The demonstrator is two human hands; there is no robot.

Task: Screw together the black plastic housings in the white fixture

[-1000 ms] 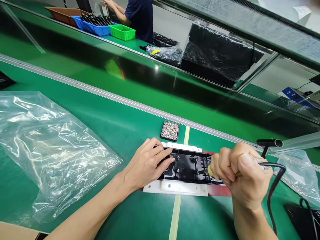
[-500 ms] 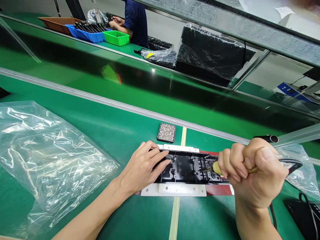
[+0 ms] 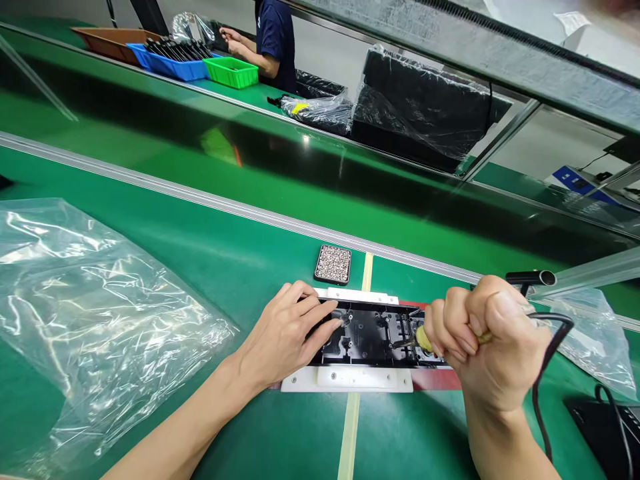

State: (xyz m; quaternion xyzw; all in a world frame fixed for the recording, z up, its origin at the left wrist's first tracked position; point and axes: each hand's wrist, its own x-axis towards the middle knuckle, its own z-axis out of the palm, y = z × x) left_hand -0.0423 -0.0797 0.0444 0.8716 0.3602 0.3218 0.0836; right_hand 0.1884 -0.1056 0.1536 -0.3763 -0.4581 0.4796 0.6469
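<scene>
Fingers of the left hand: a little apart, thumb and forefinger separated, reaching over the left end of the black housing; whether something small is between them, I cannot tell.
Fingers of the right hand: closed firmly around the corded tool, whose thin tip points down and leftward into the black housing; I cannot tell if the tip touches it.
Black housing: open side up, between two white blocks on the worktop, with a red strip showing beside its right part.
Small tray: just behind the white blocks, full of small shiny pieces.
Clear bag: lying wrinkled at the left, well apart from the black housing.
Across the green divider: a person in dark blue sleeve, near the green bin and the blue bin.
</scene>
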